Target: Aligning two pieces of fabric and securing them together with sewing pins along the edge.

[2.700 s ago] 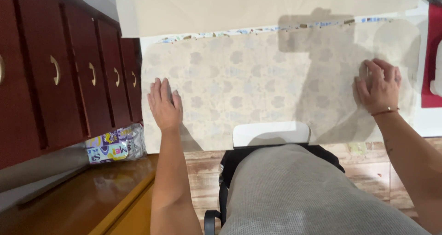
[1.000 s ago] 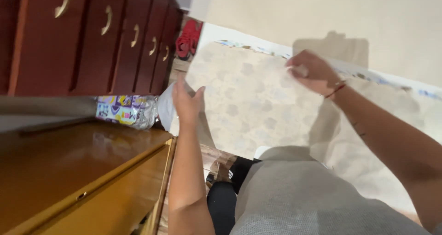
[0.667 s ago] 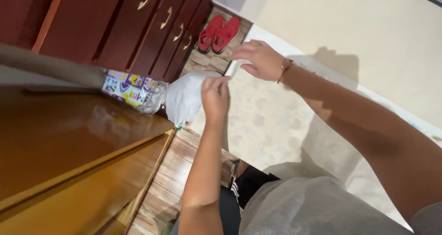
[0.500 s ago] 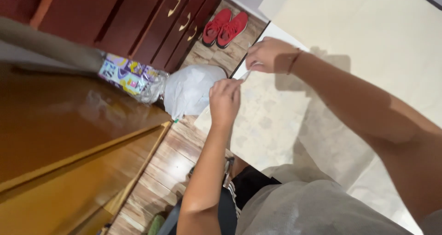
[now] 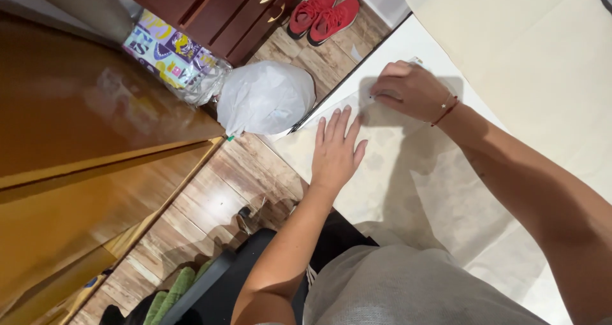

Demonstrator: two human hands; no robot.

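A pale patterned sheet (image 5: 414, 172) lies spread over a white table surface (image 5: 408, 41). My left hand (image 5: 336, 148) rests flat on the sheet near its left edge, fingers spread. My right hand (image 5: 408, 89) is curled at the sheet's far corner, fingertips pinched on the sheet's edge; a thin red bracelet circles that wrist. A larger cream sheet (image 5: 523, 51) lies farther back under it.
A white plastic bag (image 5: 264, 99) sits on the wood floor by the table's edge. Beside it are a colourful printed package (image 5: 169, 54), red shoes (image 5: 319, 16), dark red drawers (image 5: 217, 9) and a glossy wooden counter (image 5: 76, 127). A dark chair (image 5: 229, 280) is below me.
My view swung left and tilted. Both hands left the flat sheet, came together at its left corner, and the left hand is now pressed flat again while the right pinches the corner.
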